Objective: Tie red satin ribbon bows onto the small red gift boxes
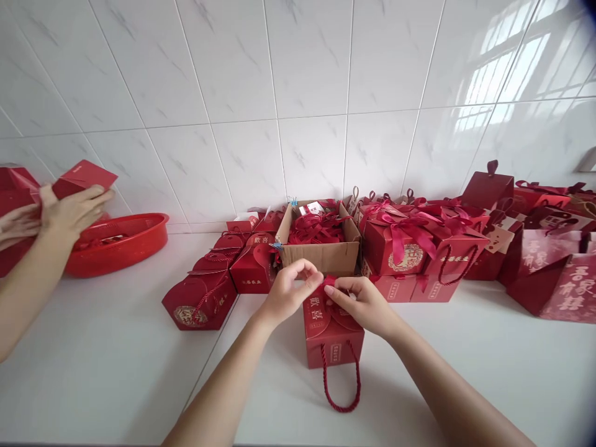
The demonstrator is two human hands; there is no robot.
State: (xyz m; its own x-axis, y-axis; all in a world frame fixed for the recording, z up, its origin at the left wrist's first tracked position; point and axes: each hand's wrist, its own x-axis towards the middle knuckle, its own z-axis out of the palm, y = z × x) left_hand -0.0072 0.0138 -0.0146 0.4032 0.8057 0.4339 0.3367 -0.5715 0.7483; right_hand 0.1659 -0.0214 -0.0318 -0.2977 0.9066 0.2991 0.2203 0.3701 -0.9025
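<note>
A small red gift box (333, 338) with gold characters stands on the white counter right in front of me, its red cord handle looping toward me. My left hand (291, 288) pinches at the box's top, fingers closed on a small red ribbon piece. My right hand (361, 301) rests on the top flaps from the right, fingers pinched on the same red ribbon (329, 281). Behind the box stands an open cardboard carton (321, 253) full of red ribbons.
Finished red boxes with bows (410, 245) crowd the back right; flat-lying red boxes (202, 298) lie to the left. A red plastic basin (118, 242) sits at far left, where another person's hands (60, 211) hold a red box. The tiled wall rises behind.
</note>
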